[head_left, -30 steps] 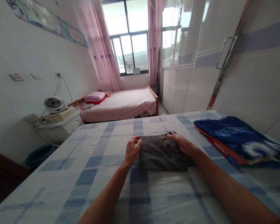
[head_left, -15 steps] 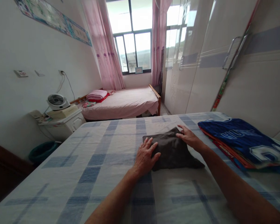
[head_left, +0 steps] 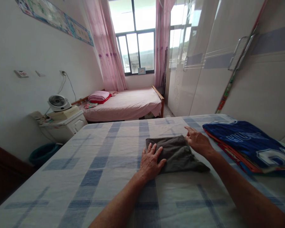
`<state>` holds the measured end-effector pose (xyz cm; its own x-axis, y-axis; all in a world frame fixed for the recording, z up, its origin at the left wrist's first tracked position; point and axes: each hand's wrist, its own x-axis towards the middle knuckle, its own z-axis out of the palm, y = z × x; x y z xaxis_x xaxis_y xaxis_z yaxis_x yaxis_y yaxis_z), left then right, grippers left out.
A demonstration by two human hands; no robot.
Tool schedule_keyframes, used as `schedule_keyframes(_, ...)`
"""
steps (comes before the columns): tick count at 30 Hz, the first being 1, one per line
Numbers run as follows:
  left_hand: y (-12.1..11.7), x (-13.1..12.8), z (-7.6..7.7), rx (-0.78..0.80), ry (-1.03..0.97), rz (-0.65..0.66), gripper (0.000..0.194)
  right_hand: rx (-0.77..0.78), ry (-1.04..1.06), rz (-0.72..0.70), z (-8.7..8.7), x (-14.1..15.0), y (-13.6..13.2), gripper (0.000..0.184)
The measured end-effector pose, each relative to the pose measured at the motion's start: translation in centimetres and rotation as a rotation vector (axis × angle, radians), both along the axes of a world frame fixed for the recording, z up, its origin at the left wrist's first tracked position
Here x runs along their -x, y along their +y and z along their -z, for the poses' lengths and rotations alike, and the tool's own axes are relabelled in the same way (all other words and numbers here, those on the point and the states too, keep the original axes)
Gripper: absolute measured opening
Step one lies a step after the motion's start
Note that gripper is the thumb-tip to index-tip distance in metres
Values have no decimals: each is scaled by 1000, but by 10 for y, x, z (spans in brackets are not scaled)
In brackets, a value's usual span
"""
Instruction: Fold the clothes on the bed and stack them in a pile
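A folded dark grey cloth (head_left: 175, 152) lies on the blue-checked bedsheet (head_left: 104, 171) in front of me. My left hand (head_left: 151, 161) rests flat on the cloth's near left corner, fingers stretched out. At the cloth's far right edge my right hand (head_left: 198, 140) lies open with its fingers pointing left, touching the fabric. Neither hand holds anything.
A stack of folded clothes topped by a blue jersey (head_left: 247, 141) sits at the right of the bed. White wardrobe doors (head_left: 228, 72) stand along the right. A pink bed (head_left: 125, 106) is beyond, and a bedside cabinet with a small fan (head_left: 58, 103) stands at the left.
The cloth has been folded smaller and laid flat. My left hand went from pinching its edge to pressing flat on it. My right hand slid to the right edge.
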<state>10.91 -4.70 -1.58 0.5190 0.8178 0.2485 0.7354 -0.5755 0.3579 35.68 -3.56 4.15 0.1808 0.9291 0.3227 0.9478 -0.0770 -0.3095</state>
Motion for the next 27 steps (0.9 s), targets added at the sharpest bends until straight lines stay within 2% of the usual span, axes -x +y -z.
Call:
schedule_keyframes(3, -1, -1, 2, 20, -52, 3, 54, -136, -22, -130, 0, 24, -5, 48)
schedule_keyframes(5, 0, -1, 3, 37, -142, 5, 51, -144, -53, -241, 9, 40, -7, 50)
schedule_keyframes(7, 3, -1, 3, 60, -298, -39, 47, -58, -109, -299, 22, 51, -7, 50)
schedule_keyframes(9, 8, 1, 0, 120, -502, -159, 43, 64, -159, -303, 36, 53, -6, 49)
schedule_keyframes(12, 15, 6, -7, 351, -810, -332, 42, 145, -167, -291, 45, 46, -4, 46)
schedule_keyframes(14, 17, 9, -11, 569, -961, -326, 41, 116, -125, -278, 42, 41, -2, 44)
schedule_keyframes(16, 15, 9, -14, 771, -1045, -239, 37, 70, -70, -259, 33, 42, -3, 41)
schedule_keyframes(19, 10, 5, -20, 901, -1115, -114, 34, 18, 37, -264, 15, 50, -10, 37)
schedule_keyframes(21, 6, 1, -28, 834, -1157, -47, 36, 39, 168, -299, 3, 59, -16, 39)
schedule_keyframes(23, 1, -3, -38, 675, -1119, 38, 40, 120, 363, -366, -9, 68, -24, 44)
schedule_keyframes(27, -18, -10, -56, 288, -752, 123, 42, 272, 767, -558, -26, 79, -36, 46)
